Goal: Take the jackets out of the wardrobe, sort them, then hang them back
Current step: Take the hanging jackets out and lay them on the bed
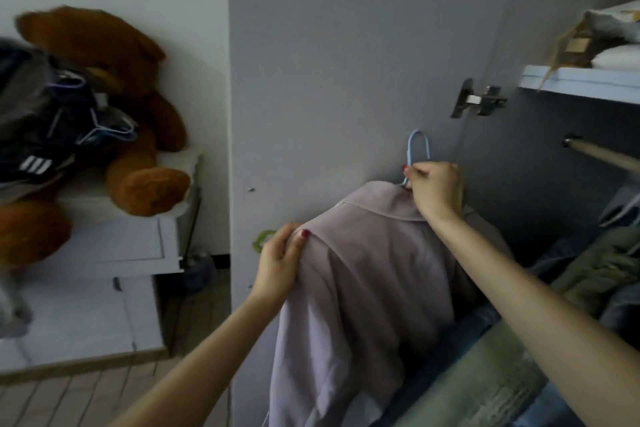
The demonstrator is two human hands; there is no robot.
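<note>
Two bare forearms reach up from the bottom edge, from about 7 and 4 o'clock, toward a pale pink jacket (367, 274) held at the centre of the view. The left hand (278, 258) pinches the jacket's left shoulder, thumb on top and fingers curled beneath the cloth, probably to keep the shoulder seated on the hanger and stop the garment swinging. Slightly farther and toward 1 o'clock, the right hand (434, 189) is closed around the neck of a light blue hanger (417, 149), its hook standing free above the fist; holding it there leaves the hook clear to go over a rail. The jacket drapes from the hanger straight down between the two arms. At 4 o'clock, beneath the right forearm, lies a heap of folded clothes in green and denim blue (588, 274), inside the wardrobe's lower part. Behind the jacket stands the open grey wardrobe door (346, 62) with its metal hinge (479, 100). At 3 o'clock the wooden hanging rail (602, 154) runs out of the right edge, bare where it shows, so the jacket seems on its way onto or off it. Farthest, at 9 o'clock, a pile of dark jackets on hangers (52, 121) rests against a brown teddy bear (121, 107) atop a white cabinet (114, 236), seemingly set aside for sorting.
</note>
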